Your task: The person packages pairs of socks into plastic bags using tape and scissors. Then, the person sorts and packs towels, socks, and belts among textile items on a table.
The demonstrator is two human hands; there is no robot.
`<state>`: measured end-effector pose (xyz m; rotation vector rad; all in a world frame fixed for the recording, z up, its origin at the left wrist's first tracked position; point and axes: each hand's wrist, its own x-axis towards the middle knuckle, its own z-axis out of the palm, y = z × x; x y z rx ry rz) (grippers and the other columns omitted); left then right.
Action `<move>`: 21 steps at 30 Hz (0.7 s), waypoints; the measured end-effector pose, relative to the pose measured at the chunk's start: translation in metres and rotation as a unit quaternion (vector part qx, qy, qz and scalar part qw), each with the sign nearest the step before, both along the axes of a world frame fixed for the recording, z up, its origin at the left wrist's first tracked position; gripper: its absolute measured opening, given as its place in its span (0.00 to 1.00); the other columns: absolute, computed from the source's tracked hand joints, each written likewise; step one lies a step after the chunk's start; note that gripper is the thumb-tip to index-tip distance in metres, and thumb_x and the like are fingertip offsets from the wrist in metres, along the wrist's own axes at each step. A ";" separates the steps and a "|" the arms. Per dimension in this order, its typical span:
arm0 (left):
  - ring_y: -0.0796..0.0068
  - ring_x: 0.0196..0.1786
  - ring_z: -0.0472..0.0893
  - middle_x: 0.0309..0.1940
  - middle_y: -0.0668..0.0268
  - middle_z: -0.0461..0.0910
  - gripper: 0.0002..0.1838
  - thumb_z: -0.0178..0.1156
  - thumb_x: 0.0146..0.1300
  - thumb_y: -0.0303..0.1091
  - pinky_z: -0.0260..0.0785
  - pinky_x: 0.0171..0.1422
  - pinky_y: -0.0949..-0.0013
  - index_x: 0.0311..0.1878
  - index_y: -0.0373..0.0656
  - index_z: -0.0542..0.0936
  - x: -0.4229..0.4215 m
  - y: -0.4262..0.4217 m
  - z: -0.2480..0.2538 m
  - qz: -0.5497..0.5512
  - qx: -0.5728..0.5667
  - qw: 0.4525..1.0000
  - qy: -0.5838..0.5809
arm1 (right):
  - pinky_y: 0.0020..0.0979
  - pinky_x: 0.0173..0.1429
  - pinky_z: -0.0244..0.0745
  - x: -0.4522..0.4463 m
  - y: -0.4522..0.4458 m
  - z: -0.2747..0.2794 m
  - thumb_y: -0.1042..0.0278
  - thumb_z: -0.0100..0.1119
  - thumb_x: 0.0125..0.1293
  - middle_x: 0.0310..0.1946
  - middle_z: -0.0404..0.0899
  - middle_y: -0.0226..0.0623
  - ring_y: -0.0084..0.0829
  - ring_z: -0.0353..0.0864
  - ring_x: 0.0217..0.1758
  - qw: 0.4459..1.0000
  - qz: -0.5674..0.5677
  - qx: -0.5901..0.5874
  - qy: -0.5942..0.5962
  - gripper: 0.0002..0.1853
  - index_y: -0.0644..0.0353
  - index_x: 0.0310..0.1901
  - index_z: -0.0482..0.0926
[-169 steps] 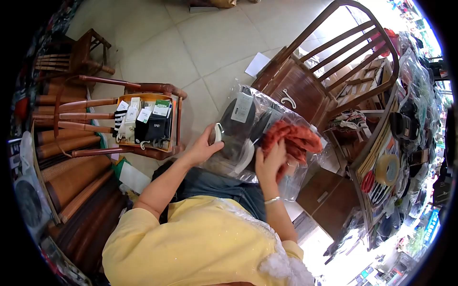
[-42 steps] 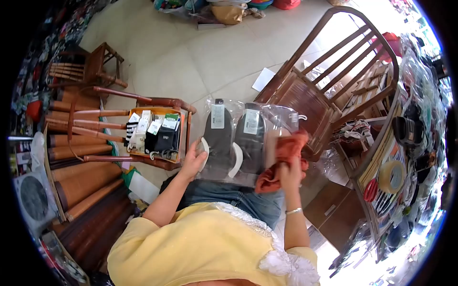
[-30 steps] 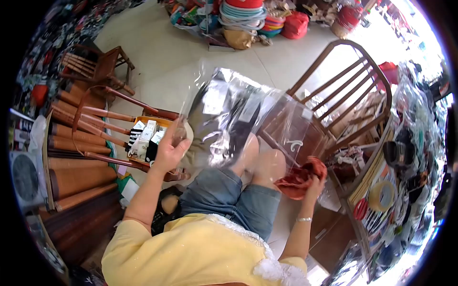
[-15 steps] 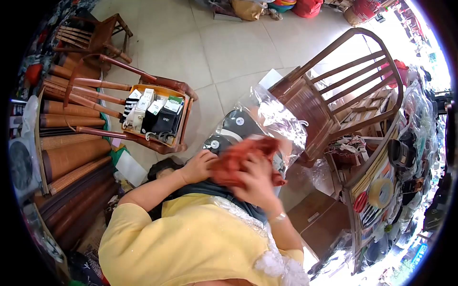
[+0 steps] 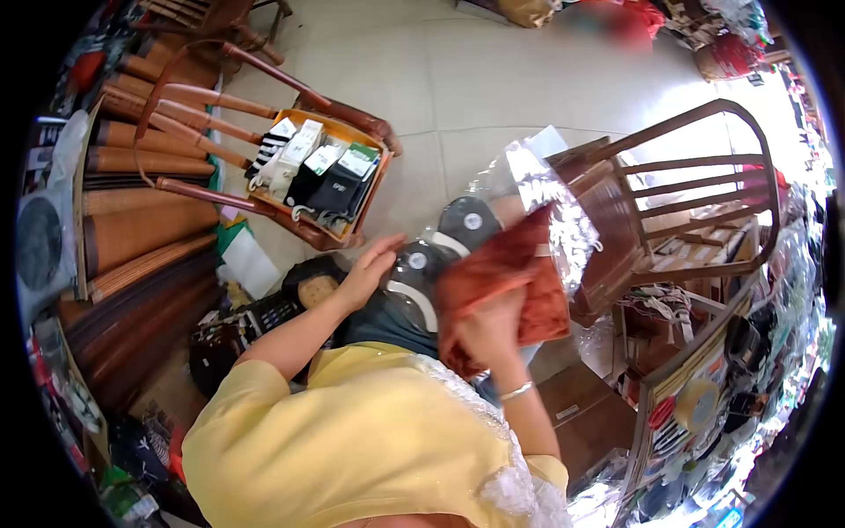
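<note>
My right hand [image 5: 491, 333] is closed on a rust-red cloth [image 5: 544, 299], soft like velvet, which hangs spread out over my lap. My left hand [image 5: 374, 271] holds nothing; its fingers stretch out beside the nearer of two dark grey rounded pieces [image 5: 414, 280]. Each piece carries a round white sticker and a pale band, perhaps slippers; I cannot tell for certain. The farther piece [image 5: 471, 224] is partly covered by the cloth. Clear shiny plastic [image 5: 550, 189] lies beyond the cloth, against the chair seat.
At the left, a wooden chair [image 5: 352, 119] bears an orange tray [image 5: 377, 187] of tagged socks. Another wooden chair [image 5: 607, 216] stands right. Rolled brown mats [image 5: 150, 238] line the left side. A goods counter with a tape roll [image 5: 695, 405] and a cardboard box [image 5: 585, 409] are at the right.
The cloth has gone from bunched between both hands to spread out in my right hand. My left hand has come away from it, toward the dark pieces. The camera view has shifted.
</note>
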<state>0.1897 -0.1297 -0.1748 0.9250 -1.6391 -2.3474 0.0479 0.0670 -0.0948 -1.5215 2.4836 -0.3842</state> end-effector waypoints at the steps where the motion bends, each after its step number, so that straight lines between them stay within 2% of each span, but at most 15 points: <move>1: 0.72 0.62 0.69 0.60 0.61 0.71 0.21 0.50 0.69 0.34 0.62 0.65 0.68 0.63 0.37 0.70 -0.004 -0.004 0.002 0.018 0.122 0.992 0.011 | 0.66 0.68 0.45 0.028 -0.008 -0.021 0.61 0.61 0.46 0.50 0.74 0.38 0.46 0.65 0.63 0.989 0.073 -0.069 -0.108 0.15 0.54 0.37 0.81; 2: 0.73 0.58 0.72 0.58 0.61 0.73 0.20 0.45 0.72 0.36 0.65 0.62 0.68 0.63 0.38 0.70 -0.003 -0.007 -0.013 0.031 0.132 0.991 0.004 | 0.63 0.70 0.45 0.051 -0.025 -0.025 0.61 0.61 0.46 0.51 0.73 0.38 0.42 0.63 0.66 0.986 0.134 -0.066 -0.078 0.16 0.53 0.39 0.80; 3: 0.73 0.58 0.72 0.58 0.61 0.73 0.20 0.45 0.72 0.36 0.65 0.62 0.68 0.63 0.38 0.70 -0.009 -0.008 0.008 0.033 0.131 0.991 0.000 | 0.61 0.70 0.46 0.058 -0.040 -0.027 0.62 0.61 0.48 0.53 0.72 0.37 0.42 0.64 0.65 0.981 0.137 -0.119 -0.072 0.18 0.54 0.43 0.78; 5: 0.72 0.51 0.78 0.50 0.60 0.79 0.18 0.46 0.72 0.38 0.71 0.58 0.64 0.59 0.41 0.73 -0.026 -0.014 0.072 0.110 0.258 0.921 -0.270 | 0.58 0.70 0.48 0.031 -0.060 -0.031 0.63 0.60 0.51 0.54 0.71 0.36 0.43 0.64 0.65 0.990 0.093 -0.080 -0.073 0.20 0.51 0.48 0.76; 6: 0.72 0.52 0.79 0.47 0.63 0.81 0.17 0.48 0.71 0.40 0.72 0.57 0.59 0.56 0.42 0.75 0.007 -0.031 -0.028 -0.033 0.285 0.949 -0.132 | 0.57 0.71 0.48 0.007 -0.069 -0.029 0.63 0.59 0.53 0.56 0.70 0.38 0.43 0.63 0.66 0.996 0.046 -0.064 -0.050 0.21 0.50 0.51 0.75; 7: 0.72 0.51 0.79 0.46 0.64 0.81 0.17 0.51 0.69 0.42 0.72 0.57 0.60 0.53 0.42 0.76 -0.011 -0.015 0.003 -0.009 0.197 0.978 -0.063 | 0.56 0.71 0.48 -0.021 -0.072 -0.027 0.64 0.58 0.55 0.57 0.69 0.39 0.44 0.62 0.67 0.999 -0.003 -0.046 -0.025 0.22 0.49 0.54 0.74; 8: 0.73 0.51 0.79 0.47 0.65 0.81 0.17 0.51 0.69 0.42 0.72 0.56 0.61 0.54 0.42 0.75 -0.015 -0.009 0.008 -0.013 0.182 0.983 -0.027 | 0.55 0.70 0.51 -0.045 -0.070 -0.031 0.64 0.57 0.55 0.57 0.70 0.40 0.44 0.63 0.66 0.997 -0.048 -0.052 0.038 0.23 0.49 0.55 0.74; 9: 0.73 0.51 0.79 0.47 0.65 0.80 0.17 0.51 0.69 0.42 0.72 0.56 0.62 0.55 0.42 0.75 -0.013 -0.009 0.001 -0.023 0.205 0.978 -0.014 | 0.54 0.69 0.53 -0.066 -0.064 -0.037 0.64 0.56 0.56 0.56 0.70 0.42 0.43 0.63 0.65 0.989 -0.091 -0.057 0.100 0.24 0.49 0.57 0.73; 11: 0.74 0.51 0.78 0.48 0.65 0.80 0.18 0.51 0.69 0.41 0.72 0.56 0.65 0.56 0.42 0.74 -0.010 -0.009 -0.009 -0.031 0.256 0.966 0.009 | 0.56 0.69 0.50 -0.091 -0.053 -0.058 0.64 0.56 0.56 0.61 0.66 0.45 0.46 0.60 0.68 0.982 -0.155 -0.044 0.099 0.26 0.51 0.59 0.71; 12: 0.75 0.51 0.78 0.49 0.66 0.79 0.18 0.51 0.70 0.41 0.72 0.55 0.66 0.57 0.42 0.74 -0.009 -0.008 -0.009 -0.032 0.267 0.963 0.017 | 0.58 0.71 0.45 -0.091 -0.048 -0.060 0.62 0.56 0.58 0.65 0.62 0.46 0.51 0.53 0.72 0.985 -0.147 -0.043 0.079 0.26 0.51 0.61 0.70; 14: 0.76 0.52 0.78 0.50 0.66 0.79 0.18 0.52 0.70 0.40 0.72 0.55 0.68 0.58 0.42 0.73 -0.012 -0.004 -0.007 -0.039 0.277 0.960 0.030 | 0.56 0.73 0.41 -0.056 -0.064 -0.003 0.60 0.57 0.59 0.67 0.61 0.45 0.50 0.52 0.73 0.997 -0.065 0.008 -0.040 0.30 0.50 0.64 0.67; 16: 0.77 0.52 0.77 0.51 0.67 0.78 0.19 0.52 0.70 0.39 0.71 0.54 0.70 0.60 0.42 0.72 -0.010 0.000 -0.007 -0.038 0.298 0.953 0.047 | 0.60 0.73 0.37 0.005 -0.059 -0.005 0.47 0.69 0.47 0.66 0.63 0.44 0.47 0.50 0.74 0.989 0.111 -0.043 -0.084 0.40 0.51 0.63 0.68; 17: 0.78 0.52 0.77 0.52 0.67 0.78 0.19 0.52 0.70 0.39 0.71 0.54 0.71 0.61 0.42 0.71 -0.009 0.002 -0.009 -0.033 0.316 0.947 0.057 | 0.59 0.73 0.37 0.023 -0.060 -0.010 0.47 0.71 0.43 0.66 0.63 0.42 0.44 0.51 0.75 0.988 0.095 -0.046 -0.115 0.41 0.50 0.61 0.70; 19: 0.79 0.52 0.77 0.53 0.68 0.77 0.20 0.52 0.70 0.38 0.71 0.54 0.73 0.62 0.42 0.70 -0.007 0.006 -0.017 -0.003 0.373 0.924 0.082 | 0.59 0.73 0.38 0.011 -0.063 -0.018 0.50 0.70 0.46 0.66 0.64 0.40 0.42 0.56 0.73 0.993 0.081 -0.040 -0.071 0.37 0.49 0.60 0.71; 21: 0.80 0.52 0.76 0.54 0.69 0.76 0.21 0.52 0.70 0.38 0.71 0.53 0.76 0.63 0.42 0.70 -0.008 0.007 -0.025 0.032 0.418 0.905 0.076 | 0.55 0.73 0.42 -0.013 -0.065 -0.027 0.66 0.62 0.52 0.61 0.69 0.42 0.44 0.61 0.69 0.994 0.049 -0.087 -0.034 0.23 0.55 0.52 0.75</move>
